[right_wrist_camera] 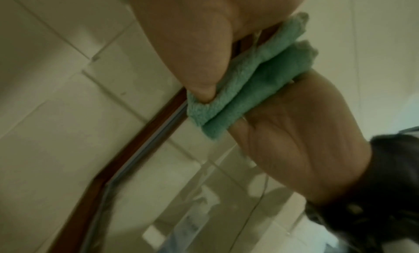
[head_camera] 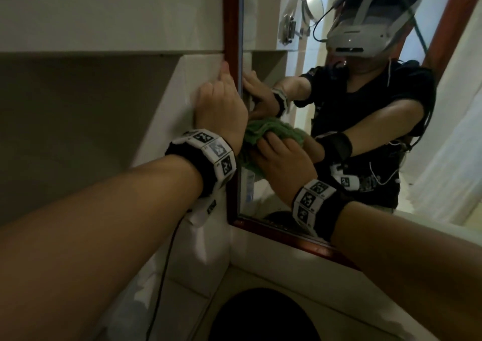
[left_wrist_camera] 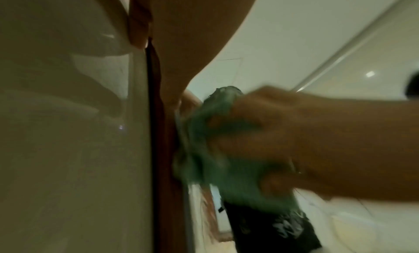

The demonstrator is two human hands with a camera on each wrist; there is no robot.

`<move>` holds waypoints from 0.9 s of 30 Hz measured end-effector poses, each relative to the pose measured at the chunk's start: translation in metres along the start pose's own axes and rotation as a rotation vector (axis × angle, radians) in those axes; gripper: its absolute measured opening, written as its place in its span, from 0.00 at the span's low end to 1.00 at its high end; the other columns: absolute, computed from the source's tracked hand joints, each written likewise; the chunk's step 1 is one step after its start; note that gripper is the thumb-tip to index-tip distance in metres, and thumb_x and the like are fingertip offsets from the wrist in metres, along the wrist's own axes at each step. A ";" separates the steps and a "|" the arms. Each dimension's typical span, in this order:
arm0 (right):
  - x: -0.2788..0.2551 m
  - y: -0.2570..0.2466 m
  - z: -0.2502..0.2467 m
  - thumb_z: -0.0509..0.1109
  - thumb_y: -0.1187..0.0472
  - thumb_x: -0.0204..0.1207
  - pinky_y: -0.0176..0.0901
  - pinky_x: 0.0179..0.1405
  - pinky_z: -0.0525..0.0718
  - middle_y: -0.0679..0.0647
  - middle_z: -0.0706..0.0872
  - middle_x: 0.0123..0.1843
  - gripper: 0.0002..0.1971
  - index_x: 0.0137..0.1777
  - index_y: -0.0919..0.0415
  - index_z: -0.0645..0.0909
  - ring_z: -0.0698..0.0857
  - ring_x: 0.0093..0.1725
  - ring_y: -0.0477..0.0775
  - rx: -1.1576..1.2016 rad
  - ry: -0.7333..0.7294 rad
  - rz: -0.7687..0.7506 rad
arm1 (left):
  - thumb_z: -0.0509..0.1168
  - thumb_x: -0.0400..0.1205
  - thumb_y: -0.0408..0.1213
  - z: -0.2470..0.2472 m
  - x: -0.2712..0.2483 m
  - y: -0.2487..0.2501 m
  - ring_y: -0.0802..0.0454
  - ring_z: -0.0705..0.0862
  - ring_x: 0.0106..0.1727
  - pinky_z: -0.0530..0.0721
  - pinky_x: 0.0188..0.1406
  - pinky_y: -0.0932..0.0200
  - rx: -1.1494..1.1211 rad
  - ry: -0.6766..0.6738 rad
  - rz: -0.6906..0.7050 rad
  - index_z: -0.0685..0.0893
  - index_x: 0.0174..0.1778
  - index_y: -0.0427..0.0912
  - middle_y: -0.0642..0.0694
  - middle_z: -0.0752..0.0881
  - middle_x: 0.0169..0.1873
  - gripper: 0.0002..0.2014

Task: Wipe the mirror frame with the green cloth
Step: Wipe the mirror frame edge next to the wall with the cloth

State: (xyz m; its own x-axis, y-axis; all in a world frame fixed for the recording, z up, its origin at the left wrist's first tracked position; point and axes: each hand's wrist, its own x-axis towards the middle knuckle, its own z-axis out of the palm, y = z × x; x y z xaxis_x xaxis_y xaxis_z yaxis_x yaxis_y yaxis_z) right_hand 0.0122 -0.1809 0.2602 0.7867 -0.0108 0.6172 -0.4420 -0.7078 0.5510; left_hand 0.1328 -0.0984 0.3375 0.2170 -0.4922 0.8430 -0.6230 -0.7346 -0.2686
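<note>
The mirror frame (head_camera: 230, 14) is reddish-brown wood round the glass. My right hand (head_camera: 281, 163) grips a bunched green cloth (head_camera: 254, 138) and presses it on the frame's left upright, about halfway up. In the right wrist view the thumb pinches the folded green cloth (right_wrist_camera: 249, 81) against the fingers, beside the frame (right_wrist_camera: 140, 140). Just above the cloth, my left hand (head_camera: 221, 105) rests against the same upright and the wall tile, with one finger pointing up along the wood. The left wrist view shows the frame (left_wrist_camera: 158, 95), the blurred cloth (left_wrist_camera: 204, 140) and the right hand (left_wrist_camera: 283, 140).
Glossy white wall tiles (head_camera: 104, 14) lie left of the mirror. The frame's bottom rail (head_camera: 287, 236) runs above a pale counter with a round black basin (head_camera: 263, 314). A thin black cable (head_camera: 167, 262) hangs from my left wrist. The glass reflects a person wearing a headset.
</note>
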 end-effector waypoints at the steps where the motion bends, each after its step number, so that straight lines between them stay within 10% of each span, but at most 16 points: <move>1: 0.002 0.008 -0.007 0.67 0.57 0.71 0.50 0.57 0.72 0.52 0.81 0.68 0.25 0.70 0.54 0.79 0.78 0.69 0.60 0.004 0.008 0.025 | 0.41 0.82 0.34 0.000 -0.009 0.002 0.45 0.81 0.52 0.76 0.53 0.51 0.019 -0.069 0.037 0.67 0.77 0.29 0.36 0.77 0.70 0.28; 6: 0.020 0.048 -0.037 0.66 0.53 0.71 0.56 0.58 0.79 0.58 0.79 0.69 0.30 0.75 0.55 0.74 0.77 0.69 0.64 -0.061 0.077 0.117 | 0.50 0.78 0.36 0.001 -0.038 0.003 0.50 0.82 0.44 0.76 0.46 0.56 0.060 -0.111 0.094 0.81 0.67 0.38 0.41 0.75 0.73 0.25; 12: 0.064 0.053 -0.052 0.63 0.49 0.74 0.48 0.51 0.82 0.56 0.84 0.62 0.24 0.70 0.52 0.79 0.82 0.65 0.61 -0.104 0.137 0.174 | 0.53 0.80 0.37 0.007 -0.045 0.005 0.45 0.81 0.55 0.75 0.54 0.52 0.036 -0.154 0.080 0.73 0.74 0.33 0.35 0.68 0.77 0.25; 22: 0.006 0.015 -0.002 0.72 0.59 0.69 0.55 0.57 0.80 0.53 0.81 0.67 0.25 0.68 0.52 0.81 0.78 0.67 0.63 -0.025 -0.118 -0.221 | 0.52 0.80 0.30 0.003 -0.042 0.005 0.47 0.80 0.45 0.76 0.46 0.53 0.003 -0.141 0.065 0.80 0.68 0.35 0.40 0.73 0.75 0.22; 27: -0.024 0.014 0.002 0.57 0.59 0.73 0.53 0.59 0.73 0.52 0.81 0.69 0.26 0.72 0.52 0.79 0.79 0.69 0.62 -0.040 -0.172 -0.216 | 0.44 0.80 0.29 0.005 -0.045 0.006 0.47 0.81 0.46 0.77 0.47 0.52 0.045 -0.116 0.054 0.77 0.71 0.34 0.40 0.72 0.75 0.26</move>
State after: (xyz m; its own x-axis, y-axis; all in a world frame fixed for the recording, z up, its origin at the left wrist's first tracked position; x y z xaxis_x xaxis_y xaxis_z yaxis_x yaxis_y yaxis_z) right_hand -0.0118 -0.1919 0.2517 0.9248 0.0149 0.3802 -0.2700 -0.6783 0.6833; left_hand 0.1228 -0.0830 0.2956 0.2707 -0.5803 0.7681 -0.6026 -0.7244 -0.3349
